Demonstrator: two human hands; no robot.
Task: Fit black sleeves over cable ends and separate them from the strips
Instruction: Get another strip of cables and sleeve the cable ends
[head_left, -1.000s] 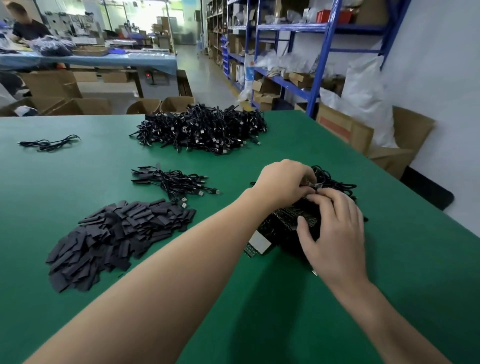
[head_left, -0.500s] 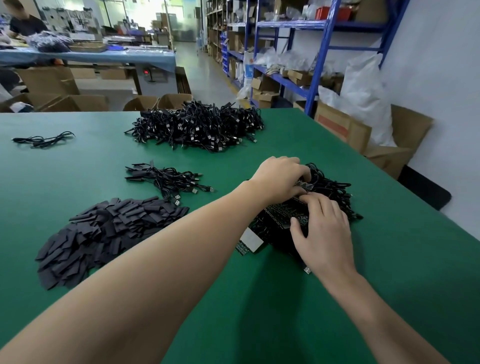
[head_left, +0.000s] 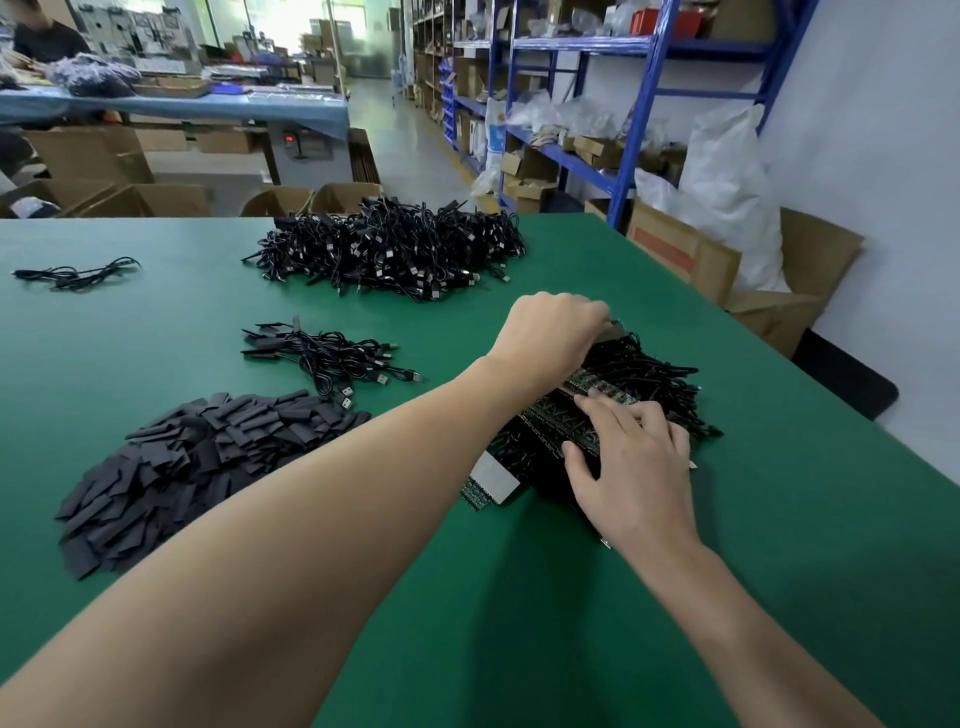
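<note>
A stack of dark circuit strips (head_left: 545, 431) with black cables attached lies on the green table, right of centre. My left hand (head_left: 550, 332) reaches over its far end and pinches a small piece there; what the piece is I cannot make out. My right hand (head_left: 631, 467) lies on the near part of the stack, fingers stretched flat across a strip. A heap of flat black sleeves (head_left: 192, 467) sits at the left. Beside it lies a small bundle of black cables (head_left: 332, 358).
A large pile of black USB cables (head_left: 389, 249) lies at the table's far side, and a few cables (head_left: 72, 273) at far left. Cardboard boxes (head_left: 727, 270) stand past the right edge, blue shelving (head_left: 639, 104) behind. A person sits at a distant table.
My left hand has moved slightly up and away along the stack's far end. My right hand has spread flatter over the strips. The view has shifted a little.
</note>
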